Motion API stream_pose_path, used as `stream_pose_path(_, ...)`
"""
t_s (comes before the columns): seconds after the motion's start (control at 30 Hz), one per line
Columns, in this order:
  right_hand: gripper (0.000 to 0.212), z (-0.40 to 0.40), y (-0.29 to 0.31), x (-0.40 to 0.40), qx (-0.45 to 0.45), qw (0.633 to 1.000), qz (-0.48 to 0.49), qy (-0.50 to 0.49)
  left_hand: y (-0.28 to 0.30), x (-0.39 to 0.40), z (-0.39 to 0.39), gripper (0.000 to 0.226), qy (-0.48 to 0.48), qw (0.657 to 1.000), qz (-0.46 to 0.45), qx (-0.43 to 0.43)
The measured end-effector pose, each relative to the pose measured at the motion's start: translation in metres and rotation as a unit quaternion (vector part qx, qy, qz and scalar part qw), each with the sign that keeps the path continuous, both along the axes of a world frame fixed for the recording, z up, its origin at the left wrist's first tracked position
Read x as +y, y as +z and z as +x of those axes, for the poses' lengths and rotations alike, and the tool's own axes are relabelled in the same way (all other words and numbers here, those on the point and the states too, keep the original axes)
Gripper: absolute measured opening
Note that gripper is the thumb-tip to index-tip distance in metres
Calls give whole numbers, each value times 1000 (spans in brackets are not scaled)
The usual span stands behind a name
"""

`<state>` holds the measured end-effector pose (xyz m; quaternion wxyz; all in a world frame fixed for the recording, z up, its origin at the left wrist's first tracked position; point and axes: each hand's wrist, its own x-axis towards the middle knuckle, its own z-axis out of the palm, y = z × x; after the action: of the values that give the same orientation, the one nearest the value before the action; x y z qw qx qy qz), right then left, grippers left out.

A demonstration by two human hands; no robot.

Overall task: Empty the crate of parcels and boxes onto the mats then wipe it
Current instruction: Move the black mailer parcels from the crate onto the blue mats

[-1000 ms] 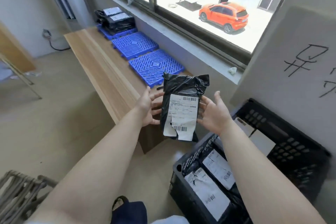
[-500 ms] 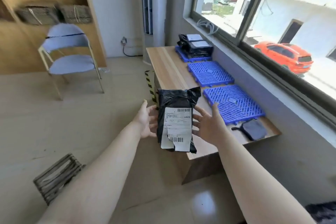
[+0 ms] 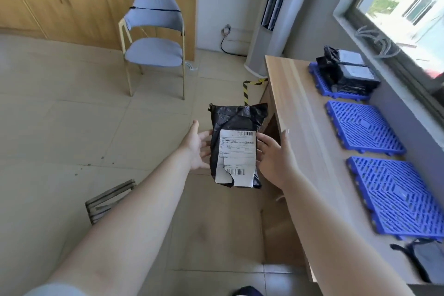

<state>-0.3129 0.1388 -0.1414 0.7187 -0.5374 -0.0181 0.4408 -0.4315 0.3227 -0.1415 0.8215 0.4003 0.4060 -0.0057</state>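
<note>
Crinkled black plastic parcel [image 3: 236, 145], torn white label, held upright over floor beside wooden table [image 3: 302, 132]; left hand [image 3: 198, 149] and right hand [image 3: 274, 156] flank it, fingers spread, touching sides; ribbed blue mats [image 3: 365, 126], farthest carrying black parcels [image 3: 348, 72].

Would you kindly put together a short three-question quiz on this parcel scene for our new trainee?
1. True or false: all three blue mats on the wooden table carry parcels.
2. What is held between the left hand and right hand?
A. cardboard box
B. black parcel
C. cloth
3. Fill in: the stacked parcels lie on the ___ mat.

Key: 1 false, the middle mat and near mat are bare; 2 B; 3 farthest.
</note>
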Motion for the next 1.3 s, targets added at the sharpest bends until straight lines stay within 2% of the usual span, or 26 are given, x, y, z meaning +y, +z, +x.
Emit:
stream_pose_path(0.17, 84, 66, 1, 70, -6, 999, 30, 40, 2, 65, 55, 72, 30, 999, 13, -1)
stream_pose_path(0.4, 92, 206, 15, 174, -1, 992, 59, 114, 21, 156, 179, 67, 65, 997, 40, -14)
stream_pose_path(0.6, 88, 317, 31, 258, 3, 986, 82, 143, 43, 234, 286, 76, 73, 995, 72, -20)
stream_pose_path(0.9, 86, 447, 33, 361, 7, 989, 123, 84, 47, 352, 438, 73, 37, 994, 95, -33)
stream_pose_path(1.3, 88, 641, 47, 468, 1, 990, 121, -74, 53, 503, 689, 76, -143, 985, 86, -52)
